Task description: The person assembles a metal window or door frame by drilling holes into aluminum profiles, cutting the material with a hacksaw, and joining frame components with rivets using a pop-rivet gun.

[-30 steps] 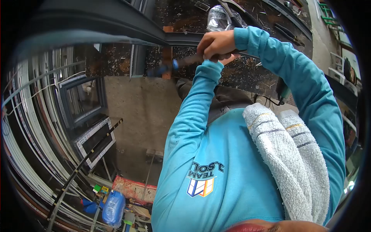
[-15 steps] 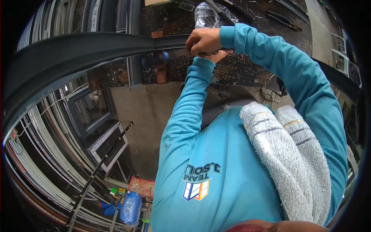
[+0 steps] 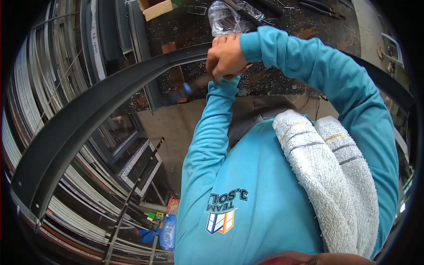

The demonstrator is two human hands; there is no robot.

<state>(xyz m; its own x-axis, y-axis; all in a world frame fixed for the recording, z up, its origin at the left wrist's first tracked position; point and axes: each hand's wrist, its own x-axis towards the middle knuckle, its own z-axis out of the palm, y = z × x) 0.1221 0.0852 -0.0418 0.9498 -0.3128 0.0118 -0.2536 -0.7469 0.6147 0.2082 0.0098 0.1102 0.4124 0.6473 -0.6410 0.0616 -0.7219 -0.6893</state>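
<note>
A long dark metal profile (image 3: 110, 93) runs from the lower left, under my hands and on to the right behind my right sleeve. My right hand (image 3: 226, 57) lies over it, fingers curled down around its edge. Just below, my left hand (image 3: 240, 72) is crossed under the right one, with most of its fingers hidden. A blurred tool with a blue band (image 3: 187, 88) juts out leftward from beneath my hands; I cannot tell which hand holds it. Behind the hands lies a clear plastic bag (image 3: 225, 20) with thin metal pieces.
A dark, speckled workbench (image 3: 265, 81) stands in front of me. Pliers (image 3: 322, 9) and a cardboard box (image 3: 157, 9) lie at its back. Racks of long profiles (image 3: 84, 212) fill the left side. A white towel (image 3: 318, 176) hangs over my shoulder.
The left part of the profile has swung down and nearer, so its end with holes now shows at lower left. My hands and the blue-banded tool have shifted slightly left and down.
</note>
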